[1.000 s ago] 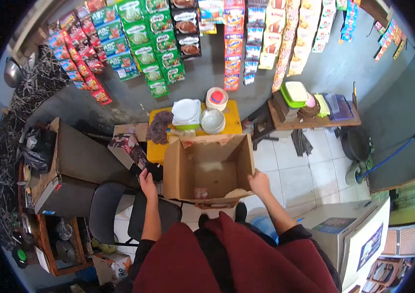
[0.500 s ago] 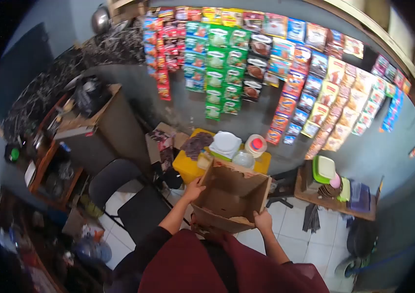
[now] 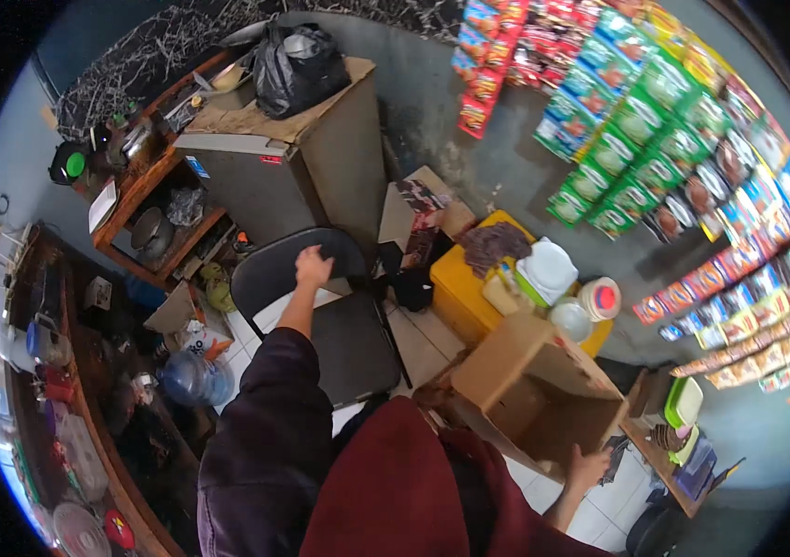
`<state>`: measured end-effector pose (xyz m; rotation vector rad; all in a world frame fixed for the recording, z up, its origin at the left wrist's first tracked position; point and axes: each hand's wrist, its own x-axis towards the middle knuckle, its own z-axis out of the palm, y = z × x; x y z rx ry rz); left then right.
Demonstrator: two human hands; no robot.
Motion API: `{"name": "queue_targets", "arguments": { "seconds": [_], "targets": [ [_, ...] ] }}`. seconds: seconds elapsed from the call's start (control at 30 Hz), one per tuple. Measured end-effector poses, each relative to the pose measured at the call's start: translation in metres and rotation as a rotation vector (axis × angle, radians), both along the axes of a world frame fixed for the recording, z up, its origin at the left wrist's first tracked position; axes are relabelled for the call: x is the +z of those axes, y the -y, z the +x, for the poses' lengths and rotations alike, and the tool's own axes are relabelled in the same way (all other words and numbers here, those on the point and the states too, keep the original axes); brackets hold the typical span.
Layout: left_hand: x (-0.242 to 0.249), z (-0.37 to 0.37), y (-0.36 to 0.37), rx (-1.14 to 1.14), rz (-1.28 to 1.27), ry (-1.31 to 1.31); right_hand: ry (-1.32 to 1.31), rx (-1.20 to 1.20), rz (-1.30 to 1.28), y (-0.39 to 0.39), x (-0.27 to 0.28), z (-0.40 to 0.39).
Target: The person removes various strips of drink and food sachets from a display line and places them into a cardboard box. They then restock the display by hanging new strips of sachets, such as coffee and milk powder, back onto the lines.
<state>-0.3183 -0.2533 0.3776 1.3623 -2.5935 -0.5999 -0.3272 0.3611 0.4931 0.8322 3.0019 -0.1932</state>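
Observation:
An open cardboard box is tilted at the lower right, its inside showing. My right hand grips its lower right edge. My left hand is off the box, stretched out over the black folding chair, near the top of its backrest. The left fingers are partly spread, and a small dark patch shows beside them; whether they touch the backrest is unclear.
Behind the box stands a yellow container bearing a cloth, tubs and lids. A small fridge with a black bag is beyond the chair. Sachet strips hang on the wall. A water bottle lies at left.
My left hand has let go of the box and moved left to the chair. The box, still in my right hand, has shifted right and tilted. The view has turned left.

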Motion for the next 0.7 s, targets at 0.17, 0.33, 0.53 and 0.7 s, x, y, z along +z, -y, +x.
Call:
{"name": "queue_targets", "arguments": {
  "seconds": [0.17,0.33,0.53,0.7],
  "targets": [
    [-0.025,0.054,0.126,0.216,0.06,0.323,-0.503,0.634,-0.183,0.122,0.045,-0.028],
    [-0.017,0.064,0.17,0.11,0.054,0.511,-0.167,1.159,-0.562,0.31,0.042,-0.063],
    [-0.004,0.103,0.147,0.01,-0.035,0.309,-0.014,1.542,-0.696,0.512,-0.106,-0.085],
    [0.017,0.163,0.104,0.063,-0.124,0.251,-0.173,1.724,-0.436,0.602,-0.158,-0.038]
  ]
}}
